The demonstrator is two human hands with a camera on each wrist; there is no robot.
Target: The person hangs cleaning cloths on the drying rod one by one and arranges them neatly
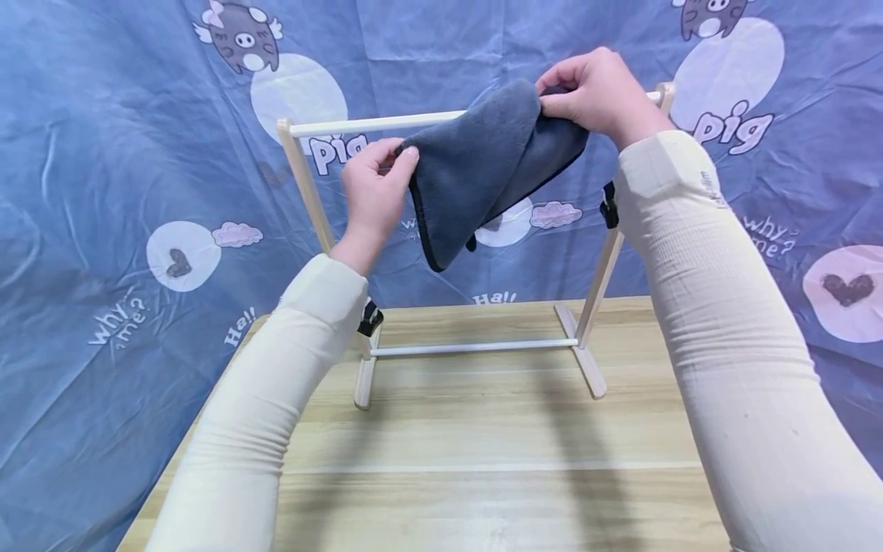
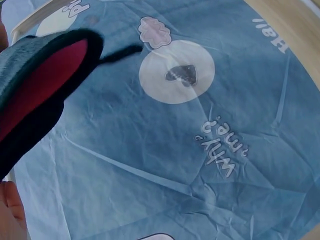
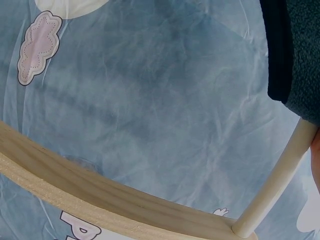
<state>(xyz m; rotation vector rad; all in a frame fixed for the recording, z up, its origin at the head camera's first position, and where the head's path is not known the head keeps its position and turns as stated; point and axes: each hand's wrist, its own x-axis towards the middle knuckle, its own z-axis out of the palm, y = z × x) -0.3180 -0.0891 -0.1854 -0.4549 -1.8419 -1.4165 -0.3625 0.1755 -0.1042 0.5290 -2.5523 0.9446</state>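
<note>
A dark grey towel (image 1: 476, 161) with black edging hangs folded at the white top bar (image 1: 372, 124) of a small wooden rack. My left hand (image 1: 375, 188) pinches its upper left corner between thumb and fingers, in front of the bar. At the upper right, my right hand (image 1: 607, 92) pinches the cloth close to the bar, higher than the left. The front layer falls to a point between the hands. In the left wrist view, the towel (image 2: 15, 60) bulges open, showing a red inner face and a thin dark loop. Its edge (image 3: 280, 55) shows in the right wrist view.
The rack's left post (image 1: 308, 188) and right post (image 1: 602, 284) stand on wooden feet, joined low by a white rod (image 1: 476, 347). Beneath is a pale wooden table (image 1: 483, 429). A blue printed curtain (image 1: 110, 230) hangs close behind and to the sides.
</note>
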